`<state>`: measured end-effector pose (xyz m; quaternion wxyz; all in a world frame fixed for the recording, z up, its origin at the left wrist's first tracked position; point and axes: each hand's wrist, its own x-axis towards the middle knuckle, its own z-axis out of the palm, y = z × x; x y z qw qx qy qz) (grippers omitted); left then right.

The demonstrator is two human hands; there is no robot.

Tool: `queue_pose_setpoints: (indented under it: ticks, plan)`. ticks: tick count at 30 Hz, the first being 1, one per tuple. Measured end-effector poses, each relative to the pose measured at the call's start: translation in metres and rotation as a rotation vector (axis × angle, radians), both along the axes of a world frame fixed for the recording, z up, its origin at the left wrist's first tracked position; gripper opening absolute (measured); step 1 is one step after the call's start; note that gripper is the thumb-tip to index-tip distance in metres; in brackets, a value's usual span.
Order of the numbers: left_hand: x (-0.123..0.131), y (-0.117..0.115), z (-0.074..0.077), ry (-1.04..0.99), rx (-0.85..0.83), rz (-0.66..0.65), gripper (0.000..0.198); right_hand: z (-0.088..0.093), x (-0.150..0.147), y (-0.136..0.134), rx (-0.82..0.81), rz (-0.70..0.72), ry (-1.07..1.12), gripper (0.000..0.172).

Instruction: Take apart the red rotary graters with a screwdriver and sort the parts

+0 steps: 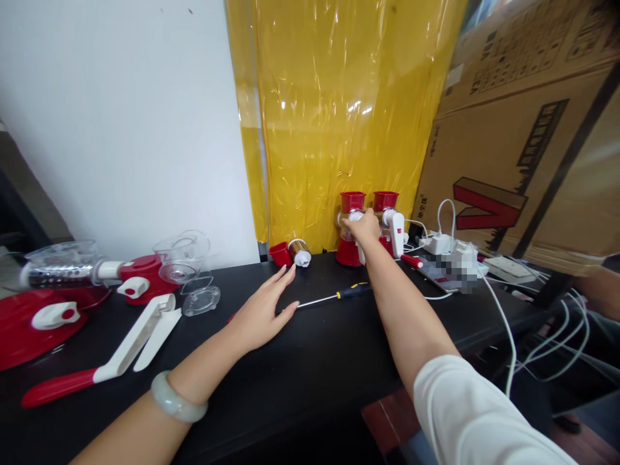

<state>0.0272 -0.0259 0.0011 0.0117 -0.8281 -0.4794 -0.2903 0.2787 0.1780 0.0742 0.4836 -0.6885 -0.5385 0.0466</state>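
My right hand (pixel 365 227) reaches to the back of the table, its fingers closed at the white middle part of a red and white rotary grater (pixel 352 203). The palm side of that grip is hidden. Right beside it stands a second grater (pixel 386 201) with a white crank. My left hand (pixel 261 315) is open, fingers spread, low over the table and holding nothing. Just beyond its fingertips lie a metal grater drum (pixel 299 249) and a small red cup-shaped part (pixel 279 254). A screwdriver (pixel 352 291) lies between my hands, its shaft pointing left.
On the left of the black table (pixel 320 368) are a red suction base (pixel 29 329), a clear hopper (pixel 180 258) and a red-handled crank (pixel 72 384). White chargers and cables (pixel 440 242) crowd the right, near a large cardboard box (pixel 523 142). Yellow plastic sheeting (pixel 339 116) hangs behind.
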Motion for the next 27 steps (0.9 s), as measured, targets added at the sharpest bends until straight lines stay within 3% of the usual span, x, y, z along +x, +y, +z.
queue_pose_setpoints:
  ticks: [6,13,21,27]
  plan:
    - [-0.003,0.001,-0.001,0.013,0.009,0.008,0.065,0.02,0.0,-0.014,0.044,-0.005,-0.009,0.067]
    - [-0.004,0.003,0.0,0.016,0.023,0.036,0.065,0.049,0.004,-0.028,0.342,0.113,0.06,0.068]
    - [-0.01,0.006,0.008,-0.122,0.256,0.109,0.066,0.072,-0.019,-0.051,0.526,0.457,0.269,0.069]
    - [-0.019,0.014,0.009,-0.307,0.343,0.2,0.072,0.062,-0.068,-0.083,0.437,0.736,0.226,0.067]
